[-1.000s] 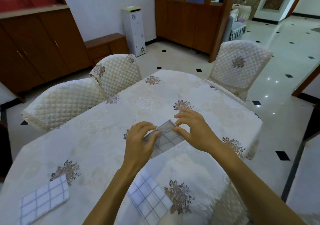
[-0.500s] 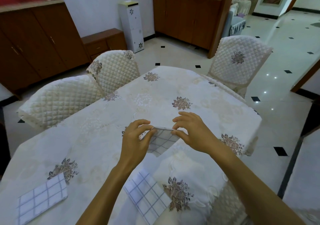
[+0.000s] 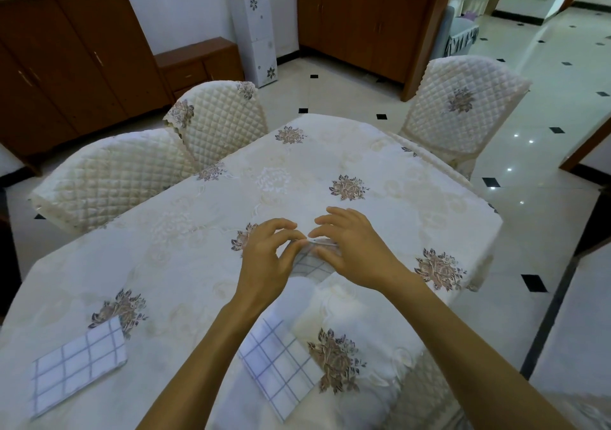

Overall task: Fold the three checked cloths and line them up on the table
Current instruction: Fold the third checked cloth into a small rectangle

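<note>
Nearest, at the left edge of the table (image 3: 185,264), a folded checked cloth (image 3: 77,368) lies flat, one corner touching a flower motif in the tablecloth. To its right a second folded checked cloth (image 3: 281,366) lies near the table's near edge, partly hidden under the left forearm. The two are well apart.

Farther in, near the middle of the table, is the third checked cloth (image 3: 309,264), small and mostly covered by both hands. The left hand (image 3: 267,261) has its fingers curled and pinches the cloth's far edge between thumb and forefinger. The right hand (image 3: 355,251) pinches the same edge just beside it, its other fingers arched above.

Beyond the table stand three quilted chairs (image 3: 218,118), then a white water dispenser (image 3: 254,32) between wooden cabinets (image 3: 66,59).
</note>
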